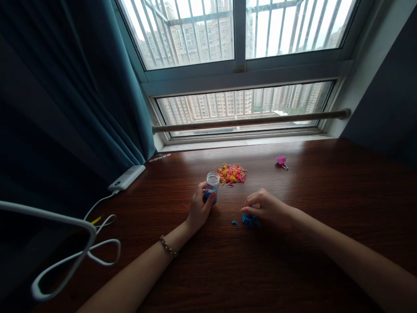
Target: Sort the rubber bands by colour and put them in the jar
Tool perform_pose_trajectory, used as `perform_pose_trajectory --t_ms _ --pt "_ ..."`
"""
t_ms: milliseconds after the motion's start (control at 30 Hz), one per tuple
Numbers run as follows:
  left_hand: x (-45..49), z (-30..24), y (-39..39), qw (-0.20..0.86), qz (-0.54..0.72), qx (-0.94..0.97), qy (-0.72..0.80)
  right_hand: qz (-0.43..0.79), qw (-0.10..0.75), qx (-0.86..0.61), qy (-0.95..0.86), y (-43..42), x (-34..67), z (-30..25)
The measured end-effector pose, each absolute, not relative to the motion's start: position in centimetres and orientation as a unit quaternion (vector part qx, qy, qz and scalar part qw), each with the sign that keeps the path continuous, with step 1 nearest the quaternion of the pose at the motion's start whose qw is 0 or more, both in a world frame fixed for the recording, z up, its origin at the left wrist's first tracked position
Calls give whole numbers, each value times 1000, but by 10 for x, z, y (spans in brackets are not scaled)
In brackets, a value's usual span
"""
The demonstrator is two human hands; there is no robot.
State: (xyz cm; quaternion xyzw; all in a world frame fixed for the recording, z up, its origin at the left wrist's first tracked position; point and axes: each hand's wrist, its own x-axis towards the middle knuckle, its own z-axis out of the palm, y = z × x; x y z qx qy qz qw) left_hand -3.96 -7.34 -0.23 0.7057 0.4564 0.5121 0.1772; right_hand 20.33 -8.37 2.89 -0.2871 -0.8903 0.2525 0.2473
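Note:
My left hand (199,204) is wrapped round a small clear jar (213,178) with an open top and blue bits in its lower part. Under the fingers of my right hand (265,204) lies a small pile of blue bands (250,221); the fingers are bent together at the pile's upper edge, and whether they pinch a band is too small to make out. A loose blue piece (235,224) rests just left of that pile. Beyond the jar is a heap of red, yellow and pink bands (232,174).
A pink cap with a loop (281,161) sits at the back right of the brown table (195,274). On the left are a white power strip (127,178), a looped white cable (61,215) and a blue curtain (130,113). A barred window (241,74) is behind the table.

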Motion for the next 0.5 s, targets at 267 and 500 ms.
perform_pose_trajectory --t_ms 267,500 --pt "-37 1 -76 145 483 736 450 140 205 -279 -927 -93 196 25" --pt "-37 1 -76 155 471 749 440 66 186 -237 -951 -113 178 22"
